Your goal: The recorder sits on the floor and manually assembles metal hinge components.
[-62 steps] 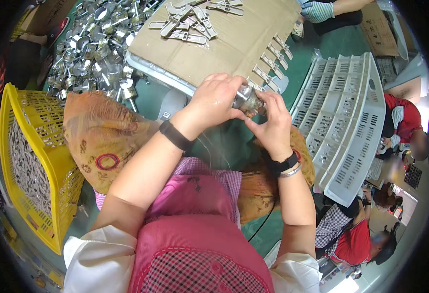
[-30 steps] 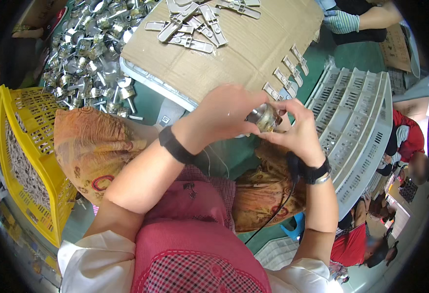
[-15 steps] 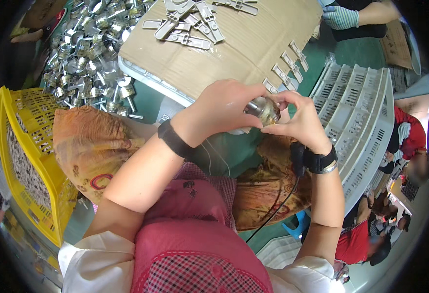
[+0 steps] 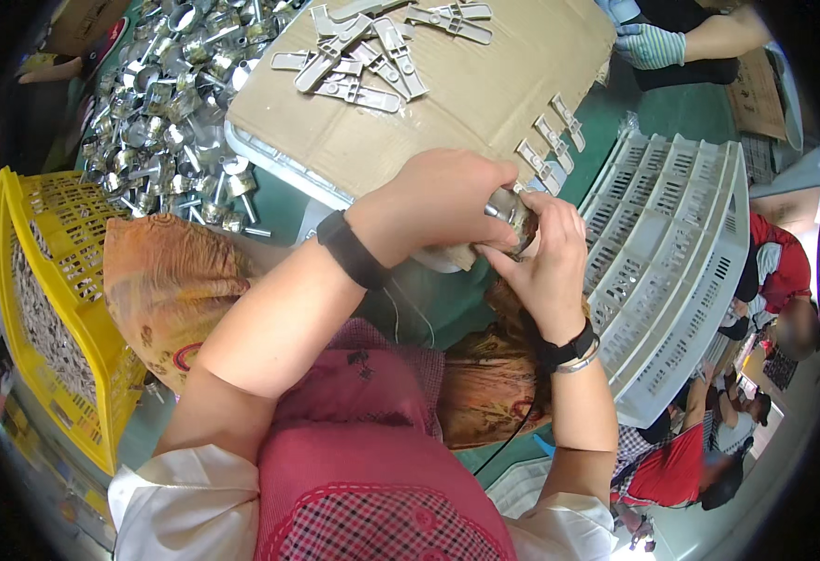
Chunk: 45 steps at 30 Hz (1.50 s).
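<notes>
Between my two hands is a shiny round metal part (image 4: 524, 224) with a brownish edge. My left hand (image 4: 442, 208) grips it from the left, thumb and fingers closed around it. From the right, my right hand (image 4: 552, 257) pinches the same part, with its thumb below and fingers above. Much of the part is hidden by my fingers. Under my left hand a pale piece (image 4: 459, 255) shows partly; its kind cannot be made out. Just beyond my hands, several grey plastic levers (image 4: 553, 142) lie in a row along the cardboard's right edge.
A cardboard-topped surface (image 4: 484, 89) bears a heap of grey levers (image 4: 363, 58). Many metal parts with stems (image 4: 181, 103) are piled at far left. A yellow basket (image 4: 101, 346) of small pieces stands left, a white slatted crate (image 4: 671, 224) right. A co-worker's gloved hand (image 4: 651, 42) shows at top right.
My right hand has moved slightly left and turned more upright, its fingers closing over the metal part. My left hand has shifted a little to the right around it.
</notes>
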Available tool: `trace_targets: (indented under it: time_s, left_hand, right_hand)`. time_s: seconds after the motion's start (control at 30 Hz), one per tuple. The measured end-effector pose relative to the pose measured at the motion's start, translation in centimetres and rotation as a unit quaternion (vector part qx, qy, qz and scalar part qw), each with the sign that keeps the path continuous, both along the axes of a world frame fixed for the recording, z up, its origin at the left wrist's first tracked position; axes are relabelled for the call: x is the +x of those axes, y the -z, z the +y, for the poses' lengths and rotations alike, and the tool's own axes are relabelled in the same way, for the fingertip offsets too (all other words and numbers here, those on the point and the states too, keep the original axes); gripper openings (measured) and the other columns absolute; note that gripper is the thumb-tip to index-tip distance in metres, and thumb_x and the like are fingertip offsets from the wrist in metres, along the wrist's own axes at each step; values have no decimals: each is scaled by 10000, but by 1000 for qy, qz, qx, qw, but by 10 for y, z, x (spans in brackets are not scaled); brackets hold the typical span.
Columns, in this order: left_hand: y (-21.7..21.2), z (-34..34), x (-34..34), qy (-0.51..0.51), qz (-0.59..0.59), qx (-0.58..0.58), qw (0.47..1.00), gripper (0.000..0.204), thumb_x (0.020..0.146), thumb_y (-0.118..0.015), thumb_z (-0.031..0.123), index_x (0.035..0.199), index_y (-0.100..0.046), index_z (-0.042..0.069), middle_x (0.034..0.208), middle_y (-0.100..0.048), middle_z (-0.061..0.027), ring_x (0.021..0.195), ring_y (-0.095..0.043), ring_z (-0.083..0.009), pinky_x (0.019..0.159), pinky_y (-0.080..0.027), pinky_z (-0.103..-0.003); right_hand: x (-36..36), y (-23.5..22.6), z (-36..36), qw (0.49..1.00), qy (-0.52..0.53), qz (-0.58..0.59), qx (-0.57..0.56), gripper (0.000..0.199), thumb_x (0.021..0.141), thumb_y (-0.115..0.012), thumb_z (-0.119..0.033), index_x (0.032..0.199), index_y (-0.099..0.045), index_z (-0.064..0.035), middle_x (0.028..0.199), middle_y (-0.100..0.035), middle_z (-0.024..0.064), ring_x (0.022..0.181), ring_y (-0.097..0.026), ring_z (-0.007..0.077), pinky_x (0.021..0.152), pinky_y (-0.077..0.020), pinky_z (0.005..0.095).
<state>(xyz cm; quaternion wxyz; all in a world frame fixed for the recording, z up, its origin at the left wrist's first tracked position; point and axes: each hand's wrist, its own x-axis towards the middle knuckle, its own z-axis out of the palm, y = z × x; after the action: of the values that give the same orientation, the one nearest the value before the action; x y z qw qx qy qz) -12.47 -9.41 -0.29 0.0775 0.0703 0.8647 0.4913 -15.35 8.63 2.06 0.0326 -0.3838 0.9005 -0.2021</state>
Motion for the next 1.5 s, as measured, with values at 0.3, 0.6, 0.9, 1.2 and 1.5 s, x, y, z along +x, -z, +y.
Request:
trace_targets:
  time_s: [0.3,0.6,0.9,1.2,1.5]
  left_hand:
    - [5,-2,-5,-28,39,-27,998,517,631,-710,435,995,-588,89,719,-625,-154,720,-606,-349,634,-468,-410]
    - [15,-4,-17,-15,10,8,1000,441,665,-696,414,1008,-574,165,678,-610,-122,693,-597,-339,592,-447,-416]
    - [7,-1,-31,-10,16,-36,999,441,692,-664,453,950,-576,107,692,-612,-141,691,-599,-349,602,-458,-416]
    - [6,-6,-43,-17,19,-38,999,480,687,-665,483,1012,-612,133,732,-638,-119,726,-615,-331,636,-482,-391]
    - [15,-5,-61,-26,6,-14,1000,460,718,-639,495,985,-660,121,758,-643,-145,750,-620,-325,666,-489,-387]
  right_hand:
    - [-38,-10,-8,993,-10,-116,-3,500,528,-822,-220,903,-591,16,784,-595,152,742,-582,302,697,-472,352]
    - [-70,-12,-7,961,-29,-270,54,624,462,-854,-224,958,-592,50,846,-606,140,784,-590,223,738,-456,311]
    - [-25,-5,-4,998,14,22,62,725,494,-822,-222,1115,-504,-27,1061,-570,124,1012,-531,286,955,-322,463]
    - [-76,-24,-14,983,-28,-174,45,539,483,-802,-199,929,-605,31,822,-608,177,809,-600,323,817,-451,363]
    - [-119,-16,-11,950,-99,-284,82,616,493,-839,-252,994,-628,39,942,-624,164,884,-575,265,822,-426,332]
